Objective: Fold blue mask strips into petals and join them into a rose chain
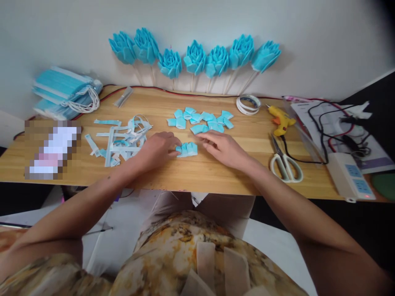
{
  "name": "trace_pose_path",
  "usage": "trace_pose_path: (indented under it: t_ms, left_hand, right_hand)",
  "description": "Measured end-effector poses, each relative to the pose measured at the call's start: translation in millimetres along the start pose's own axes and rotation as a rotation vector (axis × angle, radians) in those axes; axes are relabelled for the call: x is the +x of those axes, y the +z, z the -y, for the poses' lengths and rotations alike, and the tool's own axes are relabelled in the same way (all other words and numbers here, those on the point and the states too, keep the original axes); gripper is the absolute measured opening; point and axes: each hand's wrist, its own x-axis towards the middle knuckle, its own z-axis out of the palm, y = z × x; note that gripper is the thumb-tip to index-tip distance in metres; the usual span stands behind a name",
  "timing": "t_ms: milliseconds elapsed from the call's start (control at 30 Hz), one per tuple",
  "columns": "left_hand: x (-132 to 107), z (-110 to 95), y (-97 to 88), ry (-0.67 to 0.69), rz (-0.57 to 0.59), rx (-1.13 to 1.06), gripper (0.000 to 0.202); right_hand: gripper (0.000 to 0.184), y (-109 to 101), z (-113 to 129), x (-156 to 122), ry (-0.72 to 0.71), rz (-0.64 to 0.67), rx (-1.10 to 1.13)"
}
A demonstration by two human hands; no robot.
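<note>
A short row of folded light-blue fabric petals (188, 149) lies on the wooden table in front of me. At its left end is my left hand (159, 150), fingers loosely bent and apart, the fingertips at the row's edge. My right hand (224, 148) hovers low on the other side, its fingers stretched towards the row and apart. Just beyond its fingertips lies a loose blue petal (199, 129); whether they touch cannot be made out. Several more folded petals (212, 119) are scattered in a loose group behind both hands.
Cut mask strips and ear loops (123, 137) lie left, near a blurred phone (52, 150) and stacked masks (61, 88). Scissors (285, 166), a yellow glue gun (280, 120), tape rolls (248, 105) and a power strip (350, 174) are right. Blue flowers (195, 57) lean on the wall.
</note>
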Motion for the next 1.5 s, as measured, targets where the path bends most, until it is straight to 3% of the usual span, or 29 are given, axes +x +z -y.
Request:
trace_pose_path:
  t_ms: [200, 367, 467, 600, 633, 667, 833, 1000, 1067, 1133, 1200, 1333, 1433, 1500]
  left_hand:
    - [3.9, 11.2, 1.9, 0.015, -0.043, -0.046, 0.025]
    - [1.9, 14.7, -3.4, -0.091, -0.165, -0.079, 0.025]
    - [-2.2, 17.4, -10.2, -0.133, -0.255, -0.122, 0.023]
    - [2.2, 24.1, -20.2, -0.111, -0.315, -0.094, 0.028]
    - [5.8, 25.9, -22.0, -0.113, -0.318, -0.067, 0.031]
    - [10.0, 27.5, -23.3, -0.122, -0.314, -0.038, 0.033]
    - [24.5, 25.0, -21.8, -0.167, -0.331, -0.008, 0.032]
    - [14.3, 0.7, -17.2, -0.086, -0.45, -0.154, 0.027]
    - [8.8, -8.5, -17.4, -0.06, -0.484, -0.234, 0.026]
    - [4.9, -14.2, -18.4, -0.042, -0.498, -0.331, 0.026]
    - [3.6, -15.9, -19.3, -0.048, -0.492, -0.445, 0.025]
    - [14.3, -12.5, -18.0, -0.133, -0.37, -0.717, 0.027]
    - [32.8, -11.7, -15.4, -0.18, -0.241, -0.918, 0.038]
    - [45.6, -14.3, -14.0, -0.196, -0.221, -1.043, 0.04]
  right_hand:
    - [0.052, 13.8, 8.9, 6.9, -0.035, 0.098, -0.074]
    - [0.054, 18.8, 13.4, 12.2, -0.046, 0.067, -0.121]
    - [0.046, -0.4, 15.4, 14.9, -0.06, -0.066, -0.089]
    - [0.033, -25.9, 18.4, 29.4, -0.003, -0.439, -0.045]
    - [0.032, -26.6, 19.5, 35.3, 0.01, -0.482, -0.067]
    - [0.031, -24.3, 20.6, 41.7, 0.002, -0.466, -0.11]
    - [0.042, 13.4, 26.1, 75.1, -0.103, -0.073, -0.481]
    - [0.034, 37.8, 19.7, 96.0, -0.068, -0.007, -0.592]
    - [0.036, 35.6, 9.5, 100.3, -0.025, -0.047, -0.479]
    - [0.037, 27.3, -2.7, 102.4, 0.028, -0.149, -0.23]
    - [0.036, 15.5, -12.6, 100.7, 0.123, -0.274, 0.16]
    - [0.043, -3.8, -12.8, 85.4, 0.294, -0.349, 0.884]
    - [0.046, -7.2, -1.0, 74.1, 0.313, -0.393, 1.072]
    - [0.045, -5.6, 6.2, 69.8, 0.303, -0.393, 1.123]
